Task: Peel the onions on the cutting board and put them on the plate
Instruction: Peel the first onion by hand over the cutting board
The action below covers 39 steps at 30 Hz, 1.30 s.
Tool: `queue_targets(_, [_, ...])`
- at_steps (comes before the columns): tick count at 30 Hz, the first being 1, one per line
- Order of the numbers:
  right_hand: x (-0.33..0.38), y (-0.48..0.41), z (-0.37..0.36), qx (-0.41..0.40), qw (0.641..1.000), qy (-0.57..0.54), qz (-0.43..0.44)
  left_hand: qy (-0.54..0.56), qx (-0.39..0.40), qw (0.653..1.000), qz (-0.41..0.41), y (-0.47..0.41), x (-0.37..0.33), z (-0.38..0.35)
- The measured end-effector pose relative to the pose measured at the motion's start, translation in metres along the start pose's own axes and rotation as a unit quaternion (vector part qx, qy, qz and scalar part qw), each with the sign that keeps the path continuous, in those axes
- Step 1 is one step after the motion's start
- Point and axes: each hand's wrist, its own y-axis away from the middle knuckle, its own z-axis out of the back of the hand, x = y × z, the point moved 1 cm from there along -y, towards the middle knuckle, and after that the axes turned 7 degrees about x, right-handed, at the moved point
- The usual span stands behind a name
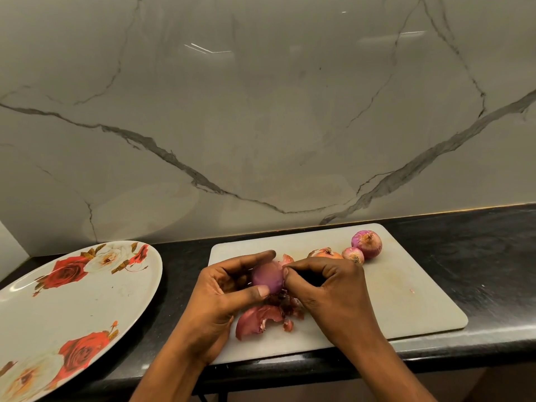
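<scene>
Left hand (223,294) grips onion (267,277); right hand (333,288) pinches its skin. White board (406,291), black counter (478,256), marble wall (261,111).

A grey marble wall (261,111) with dark veins filled the upper frame, catching light glints; a black speckled tabletop (478,256) ran across the lower frame.

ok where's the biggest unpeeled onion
In the head view, the biggest unpeeled onion sits near the far right corner of the cutting board, beside a smaller onion.
</scene>
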Motion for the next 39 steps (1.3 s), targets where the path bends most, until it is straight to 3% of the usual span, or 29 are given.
queue_targets(16, [-0.01,-0.001,-0.003,-0.025,0.998,-0.037,-0.046,0.035,-0.013,0.999,0.001,-0.001,0.0,0.0])
queue_targets(24, [0.001,0.001,-0.002,0.004,1.0,0.003,-0.007,0.028,-0.02,0.999,-0.002,0.0,-0.002,-0.004])
queue_targets(39, [-0.001,0.0,-0.001,-0.025,0.999,-0.005,-0.031,0.076,-0.045,0.996,-0.011,-0.003,-0.001,0.0])
